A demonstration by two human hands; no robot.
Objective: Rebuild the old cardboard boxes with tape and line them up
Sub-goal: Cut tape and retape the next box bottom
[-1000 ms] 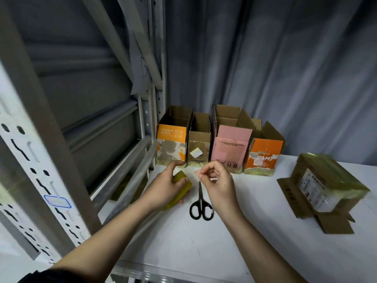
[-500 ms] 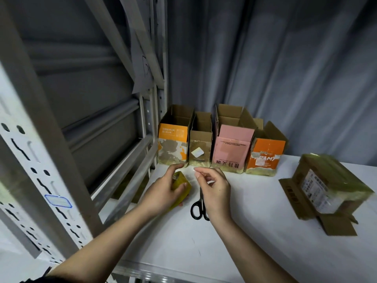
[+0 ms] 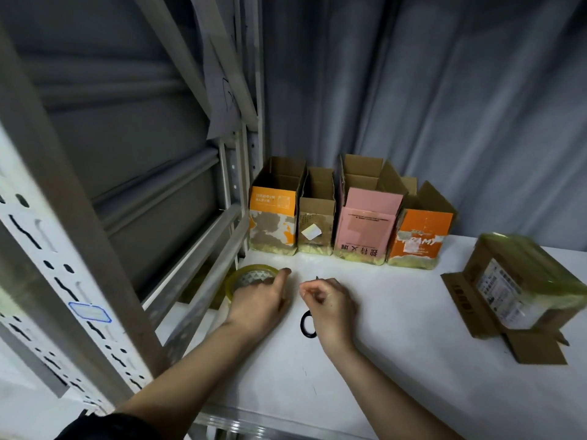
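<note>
Four rebuilt boxes stand open-topped in a row at the back: a torn orange box [image 3: 272, 217], a plain brown box [image 3: 317, 225], a pink box [image 3: 365, 228] and another orange box [image 3: 419, 238]. A fifth box [image 3: 521, 290], wrapped in yellowish tape, lies apart at the right with flaps spread. My left hand [image 3: 257, 304] grips the yellowish tape roll [image 3: 251, 274], which lies flat on the white table [image 3: 397, 360]. My right hand [image 3: 328, 304] hovers over the black scissors [image 3: 307, 325], fingers curled, thumb and forefinger tips together with nothing visible between them.
A grey metal rack [image 3: 47, 249] with slotted uprights and slanted rails closes off the left side, right beside the tape roll. A grey curtain [image 3: 444, 106] hangs behind the boxes. The table's front edge runs just below my forearms.
My left hand has lowered the tape roll from upright to flat on the table and shifted left. My right hand has dropped down over the scissors. The camera view has swung slightly.
</note>
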